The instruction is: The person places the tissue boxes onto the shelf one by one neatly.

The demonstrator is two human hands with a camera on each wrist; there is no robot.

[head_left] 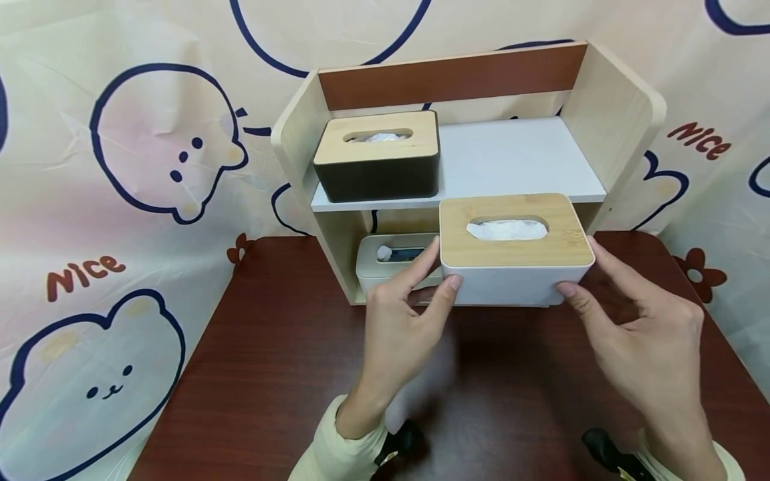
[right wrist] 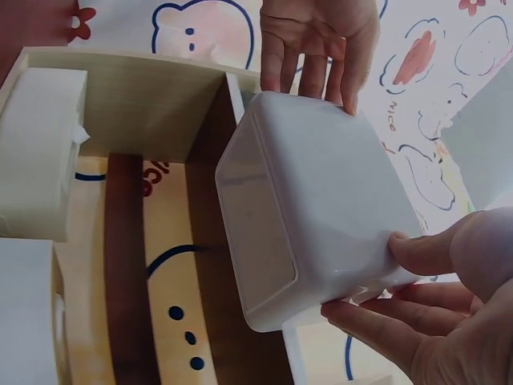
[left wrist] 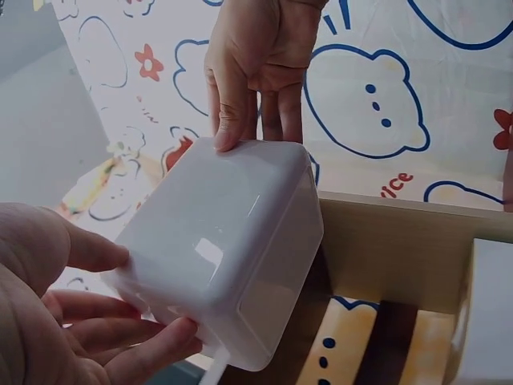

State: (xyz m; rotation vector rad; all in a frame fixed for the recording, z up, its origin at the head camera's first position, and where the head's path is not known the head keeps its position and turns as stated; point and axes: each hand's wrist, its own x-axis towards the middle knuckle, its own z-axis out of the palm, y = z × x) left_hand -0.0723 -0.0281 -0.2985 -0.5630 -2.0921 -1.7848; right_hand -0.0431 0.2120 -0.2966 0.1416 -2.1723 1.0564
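Observation:
A white tissue box [head_left: 508, 286] with a light wooden lid [head_left: 511, 254] is held up in front of the shelf. White tissue shows in the lid's oval slot. My left hand [head_left: 409, 314] grips the left end, its thumb on the front lower corner. At the other end my right hand [head_left: 652, 341] grips the box, thumb near the front right corner. In the left wrist view, the white box [left wrist: 208, 208] tilts between both hands; the right wrist view shows the box [right wrist: 337, 192] with its rimmed underside. Some fingertips are hidden behind it.
A wooden two-tier shelf unit [head_left: 625, 107] stands on the dark brown table [head_left: 271, 367]. On its upper white board, a black tissue box [head_left: 379, 180] with wooden lid sits at left. A pale grey tissue box [head_left: 373, 264] rests on the lower level, partly hidden by my left hand.

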